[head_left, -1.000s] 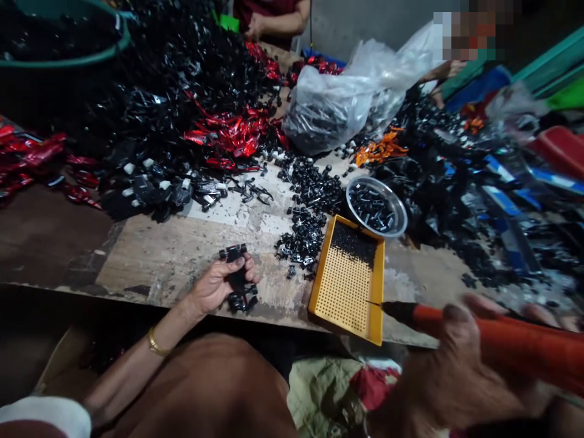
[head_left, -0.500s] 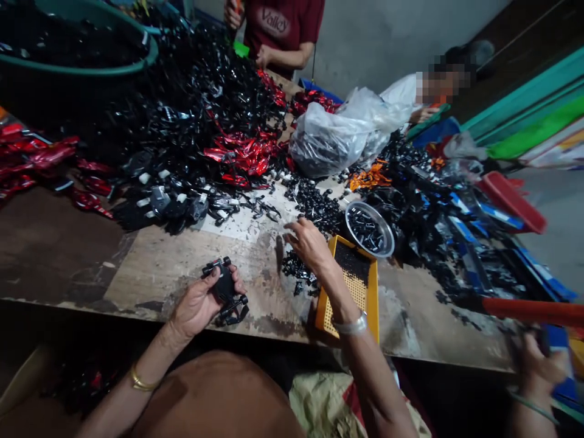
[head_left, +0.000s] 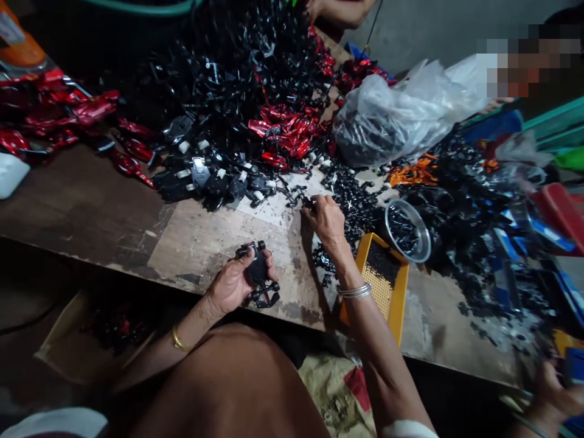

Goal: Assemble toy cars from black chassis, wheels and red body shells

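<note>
My left hand (head_left: 235,283) is closed around a black plastic toy chassis (head_left: 259,267), held over the front edge of the table. Small round black ends stick out at its top, and a black loop-shaped piece hangs at its lower end. Farther forward, my right hand (head_left: 328,222) reaches down with its fingertips pinched together at the edge of the loose small black parts (head_left: 353,204). What lies between those fingertips is too small and dark to make out. Near my right wrist stands a yellow perforated tray (head_left: 398,304) with tiny black pieces in it.
A clear round tub (head_left: 426,240) of black pieces sits by the tray. Black parts (head_left: 219,79), red shells (head_left: 292,131) and a filled plastic bag (head_left: 378,121) crowd the back. Black bases with white pieces (head_left: 214,182) lie left. Another person's hand (head_left: 554,392) is at far right.
My view has shifted, so the table sits differently in frame. My right hand's fingers, apart before, are now pinched at the small parts. My left hand still holds the toy chassis.
</note>
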Demonstrator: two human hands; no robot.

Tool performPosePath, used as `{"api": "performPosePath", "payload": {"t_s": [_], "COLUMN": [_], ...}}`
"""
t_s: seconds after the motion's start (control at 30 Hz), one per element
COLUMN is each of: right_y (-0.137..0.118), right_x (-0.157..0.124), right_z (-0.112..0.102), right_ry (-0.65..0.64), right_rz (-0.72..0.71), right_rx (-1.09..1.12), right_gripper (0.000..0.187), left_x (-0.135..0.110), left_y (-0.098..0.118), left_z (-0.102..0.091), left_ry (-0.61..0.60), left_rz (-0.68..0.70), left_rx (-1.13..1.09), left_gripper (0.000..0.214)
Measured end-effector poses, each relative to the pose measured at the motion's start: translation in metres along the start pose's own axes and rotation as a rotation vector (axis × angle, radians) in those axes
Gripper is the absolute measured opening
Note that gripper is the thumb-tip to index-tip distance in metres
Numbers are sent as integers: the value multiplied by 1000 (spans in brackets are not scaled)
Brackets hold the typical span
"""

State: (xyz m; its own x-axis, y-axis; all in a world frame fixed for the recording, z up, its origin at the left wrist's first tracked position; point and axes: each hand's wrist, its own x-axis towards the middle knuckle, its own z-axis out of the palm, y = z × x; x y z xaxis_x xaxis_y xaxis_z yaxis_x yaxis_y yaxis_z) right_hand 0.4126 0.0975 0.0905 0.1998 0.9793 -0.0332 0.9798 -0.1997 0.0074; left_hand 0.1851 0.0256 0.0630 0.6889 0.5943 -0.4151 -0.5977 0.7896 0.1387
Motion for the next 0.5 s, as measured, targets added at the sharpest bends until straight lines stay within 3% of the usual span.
{"api": "performPosePath", "payload": {"t_s": [0.2,0.27,0.4,0.43,0.5], "right_y": [6,10,21,24,27], "right_x": [-12,-16,-19,-17,-13], "right_z": [4,6,9,10,11], "right_ry": [10,25,9,19,27], "right_rz": [-33,-75,-166,-181,-198], "right_rx": [74,108,221,257,333], "right_gripper": [29,28,25,26,29], "left_x": [-1,-11,-57,-73,-107], "left_y": [-3,0,33,45,66], "left_z": [2,-6,-38,-49,-72], "left_ry": [-37,-119,-340,-327,-142], "left_rz": [-10,-35,-298,-368,-400], "left_rx": [15,65,419,550,777], "left_gripper": [37,38,41,41,40]}}
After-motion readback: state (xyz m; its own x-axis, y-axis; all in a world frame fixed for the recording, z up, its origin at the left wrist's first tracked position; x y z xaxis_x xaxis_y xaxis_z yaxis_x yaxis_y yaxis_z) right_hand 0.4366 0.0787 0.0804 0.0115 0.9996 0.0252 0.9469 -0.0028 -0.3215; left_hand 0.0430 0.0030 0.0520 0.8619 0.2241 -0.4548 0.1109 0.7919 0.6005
